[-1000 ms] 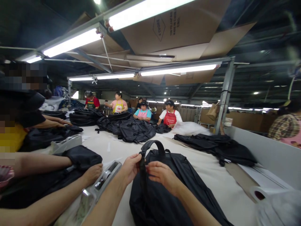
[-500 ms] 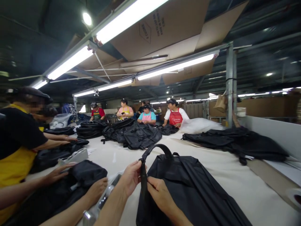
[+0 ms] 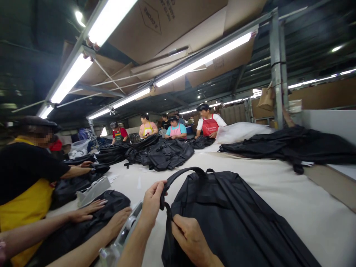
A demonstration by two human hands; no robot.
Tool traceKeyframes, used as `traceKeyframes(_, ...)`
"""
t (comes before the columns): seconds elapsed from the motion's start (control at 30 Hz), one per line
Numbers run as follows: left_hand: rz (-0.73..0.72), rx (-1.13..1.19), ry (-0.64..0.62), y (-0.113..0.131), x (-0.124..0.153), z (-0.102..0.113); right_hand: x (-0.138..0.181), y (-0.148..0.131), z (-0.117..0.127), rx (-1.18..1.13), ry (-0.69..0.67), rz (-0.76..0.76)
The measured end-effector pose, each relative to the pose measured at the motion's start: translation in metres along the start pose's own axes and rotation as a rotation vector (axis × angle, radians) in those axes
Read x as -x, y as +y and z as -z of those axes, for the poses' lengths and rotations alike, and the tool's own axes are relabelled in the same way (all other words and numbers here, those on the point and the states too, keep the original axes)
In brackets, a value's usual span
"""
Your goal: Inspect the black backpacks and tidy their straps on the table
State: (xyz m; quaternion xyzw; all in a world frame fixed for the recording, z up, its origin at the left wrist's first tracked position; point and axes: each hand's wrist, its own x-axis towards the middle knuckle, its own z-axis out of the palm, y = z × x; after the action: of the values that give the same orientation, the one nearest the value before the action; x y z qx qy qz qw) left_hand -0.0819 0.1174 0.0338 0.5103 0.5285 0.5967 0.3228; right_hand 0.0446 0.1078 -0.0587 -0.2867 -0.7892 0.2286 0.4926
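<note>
A black backpack (image 3: 219, 215) lies on the pale table in front of me, its top end pointing away. My left hand (image 3: 154, 198) is closed around a shoulder strap (image 3: 182, 171) that arches up from the top of the bag. Lower down, my right hand (image 3: 189, 233) pinches the thinner webbing below that strap, close to the bag's left edge. The webbing bends between my two hands. My right fingertips are partly hidden behind the hand itself.
At my left, a neighbour's hands (image 3: 87, 211) rest on another black bag (image 3: 111, 202). A metal-and-clear tool or dispenser (image 3: 125, 230) sits between us. Black bags (image 3: 172, 154) are piled at the table's middle, others (image 3: 278, 144) at right. A person in a yellow apron (image 3: 27, 200) stands left.
My left hand has moved slightly up and left with the strap, and the webbing below it now bends. The neighbour's far hand has flattened on their bag. My view has tilted.
</note>
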Motion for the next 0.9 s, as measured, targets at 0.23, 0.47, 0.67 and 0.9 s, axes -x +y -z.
traceKeyframes(0.23,0.139,0.252,-0.204,0.013,0.009,-0.009,-0.003,-0.001,0.006,-0.217,0.085,-0.106)
traceKeyframes(0.47,0.044,0.098,-0.239,-0.007,0.032,0.0,-0.004,0.0,0.009,-0.319,0.088,-0.132)
traceKeyframes(0.67,0.078,0.192,-0.3,-0.004,0.034,-0.003,-0.002,-0.007,0.007,-0.36,0.025,-0.106)
traceKeyframes(0.9,0.155,0.304,-0.147,0.002,0.004,-0.012,0.007,-0.007,-0.005,-0.162,-0.043,0.013)
